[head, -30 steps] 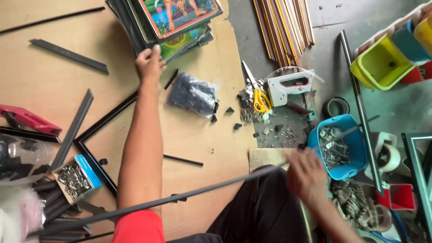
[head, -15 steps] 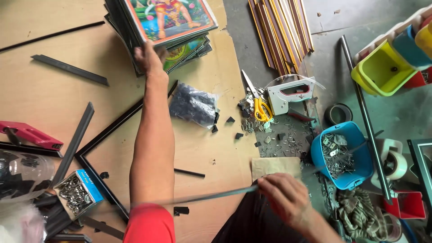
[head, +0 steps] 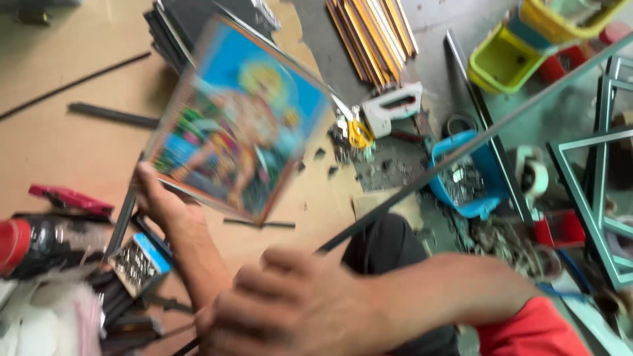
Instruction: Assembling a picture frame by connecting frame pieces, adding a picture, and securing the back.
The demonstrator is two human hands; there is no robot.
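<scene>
Hands first, from the left side. The left hand (head: 158,204), at about 8 o'clock in the view, is closed on the lower corner of a framed picture (head: 241,128). It holds the picture tilted in the air above the brown surface (head: 59,138), with the colourful face towards the camera. I judge this picture to be stiff, flat and not heavy. Held by one corner it wants to swing, and if the front is glass it is fragile, so a grip on the frame edge near the middle of a side is safer.

At 6 o'clock the right hand (head: 297,310) is very blurred. Its fingers look curled around a long dark strip (head: 461,148), which runs up towards 2 o'clock, above a blue tub (head: 484,178) of small metal parts. The strip seems thin, light and springy, and because it is held near one end, the far end will probably wave.
</scene>
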